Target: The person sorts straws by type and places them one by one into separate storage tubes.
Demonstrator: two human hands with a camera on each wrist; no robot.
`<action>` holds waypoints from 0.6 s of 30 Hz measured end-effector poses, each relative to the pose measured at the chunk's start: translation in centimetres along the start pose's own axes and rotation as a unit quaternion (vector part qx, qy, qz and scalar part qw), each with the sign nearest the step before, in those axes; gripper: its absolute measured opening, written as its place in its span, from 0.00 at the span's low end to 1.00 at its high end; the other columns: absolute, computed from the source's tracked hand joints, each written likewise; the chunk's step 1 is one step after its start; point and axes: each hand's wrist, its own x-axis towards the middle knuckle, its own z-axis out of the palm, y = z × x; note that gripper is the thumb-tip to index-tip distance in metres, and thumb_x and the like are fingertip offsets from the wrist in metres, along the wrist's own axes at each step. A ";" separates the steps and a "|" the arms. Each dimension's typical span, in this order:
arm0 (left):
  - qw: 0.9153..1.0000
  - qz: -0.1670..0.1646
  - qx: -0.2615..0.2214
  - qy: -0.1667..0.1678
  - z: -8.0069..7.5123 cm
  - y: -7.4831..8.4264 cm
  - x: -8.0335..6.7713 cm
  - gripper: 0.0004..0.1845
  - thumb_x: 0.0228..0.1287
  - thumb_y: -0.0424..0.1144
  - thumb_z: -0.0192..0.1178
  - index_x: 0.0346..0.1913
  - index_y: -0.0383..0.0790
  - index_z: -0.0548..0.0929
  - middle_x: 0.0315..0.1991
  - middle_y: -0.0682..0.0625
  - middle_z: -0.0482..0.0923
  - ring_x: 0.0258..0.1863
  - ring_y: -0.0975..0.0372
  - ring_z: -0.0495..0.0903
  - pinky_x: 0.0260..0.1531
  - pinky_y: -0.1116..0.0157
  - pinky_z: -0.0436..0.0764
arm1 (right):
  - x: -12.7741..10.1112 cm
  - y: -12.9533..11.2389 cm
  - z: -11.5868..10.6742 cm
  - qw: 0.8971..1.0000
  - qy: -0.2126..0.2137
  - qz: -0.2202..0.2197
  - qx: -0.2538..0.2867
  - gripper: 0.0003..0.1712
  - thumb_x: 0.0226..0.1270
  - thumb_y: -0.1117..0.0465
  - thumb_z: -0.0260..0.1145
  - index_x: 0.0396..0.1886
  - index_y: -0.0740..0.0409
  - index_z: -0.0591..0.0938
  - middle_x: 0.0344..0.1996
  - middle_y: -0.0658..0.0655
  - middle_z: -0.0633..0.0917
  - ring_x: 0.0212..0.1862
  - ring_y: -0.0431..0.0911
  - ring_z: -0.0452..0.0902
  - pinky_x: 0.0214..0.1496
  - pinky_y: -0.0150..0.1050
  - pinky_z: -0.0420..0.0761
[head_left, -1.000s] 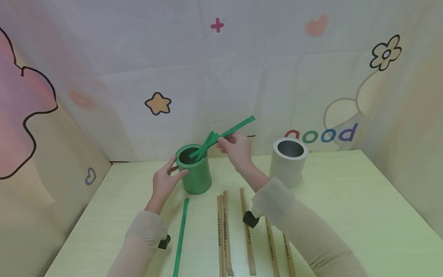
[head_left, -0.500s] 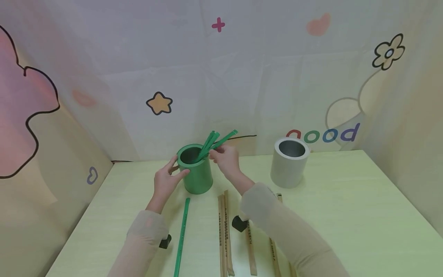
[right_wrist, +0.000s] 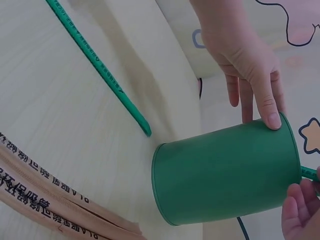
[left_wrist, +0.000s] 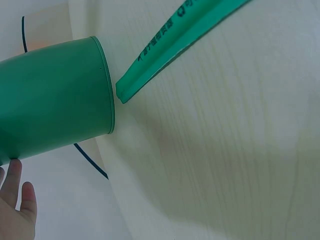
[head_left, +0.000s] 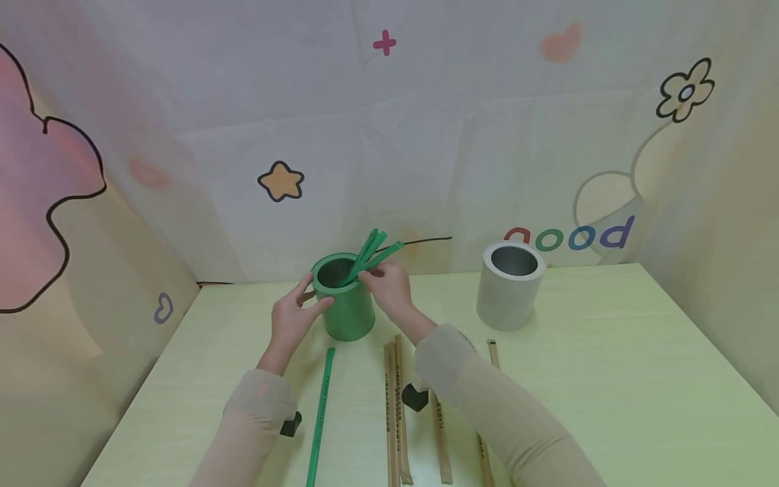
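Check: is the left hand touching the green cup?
Touching. The right wrist view shows the left hand with fingertips on the green cup near its rim.

1. Both arms in long beige sleeves, thin sheer-looking fabric; left sleeve (head_left: 258, 399), right sleeve (head_left: 481, 399).
2. Cuffs gathered at wrists.
3. Small black wrist-mounted unit under each cuff: left (head_left: 290, 424), right (head_left: 415, 397).
4. Hands bare, no rings/watch seen.
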 end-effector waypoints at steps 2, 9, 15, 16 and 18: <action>1.000 0.000 -0.001 0.000 0.0 0.0 0.1 0.40 0.45 0.58 0.63 0.64 0.52 0.63 0.60 0.49 0.67 0.54 0.55 0.74 0.51 0.53 0.72 | 0.0 0.1 0.1 1.000 -0.011 0.003 -0.002 0.10 0.58 0.59 0.61 0.31 0.62 0.83 0.23 0.57 0.81 0.26 0.43 0.73 0.28 0.31 0.73; 1.000 0.000 0.003 -0.001 0.0 0.1 0.0 0.41 0.44 0.58 0.63 0.64 0.53 0.62 0.61 0.49 0.66 0.53 0.56 0.74 0.50 0.55 0.73 | -0.4 0.4 0.3 0.998 -0.058 -0.008 0.004 0.11 0.59 0.59 0.61 0.38 0.60 0.82 0.32 0.58 0.83 0.29 0.48 0.78 0.32 0.32 0.77; 1.000 0.002 0.000 0.002 0.1 -0.1 0.1 0.40 0.45 0.58 0.62 0.64 0.53 0.63 0.60 0.48 0.67 0.53 0.55 0.74 0.50 0.54 0.73 | -0.8 0.8 0.4 0.997 -0.072 -0.010 0.018 0.15 0.58 0.59 0.62 0.44 0.60 0.79 0.34 0.59 0.83 0.32 0.53 0.79 0.33 0.34 0.78; 1.000 0.003 0.001 0.004 0.1 -0.1 0.1 0.40 0.45 0.58 0.62 0.64 0.53 0.63 0.60 0.48 0.67 0.53 0.55 0.74 0.50 0.54 0.73 | -0.9 0.8 0.5 0.997 -0.073 -0.007 0.022 0.15 0.58 0.59 0.62 0.45 0.60 0.79 0.33 0.59 0.82 0.32 0.53 0.79 0.33 0.34 0.78; 1.000 0.003 0.000 0.006 0.1 -0.2 0.1 0.40 0.45 0.57 0.63 0.64 0.53 0.63 0.59 0.48 0.68 0.53 0.55 0.74 0.50 0.54 0.73 | -1.3 0.9 0.6 0.997 -0.073 0.000 0.033 0.17 0.58 0.59 0.62 0.46 0.60 0.77 0.31 0.59 0.81 0.30 0.52 0.78 0.32 0.34 0.78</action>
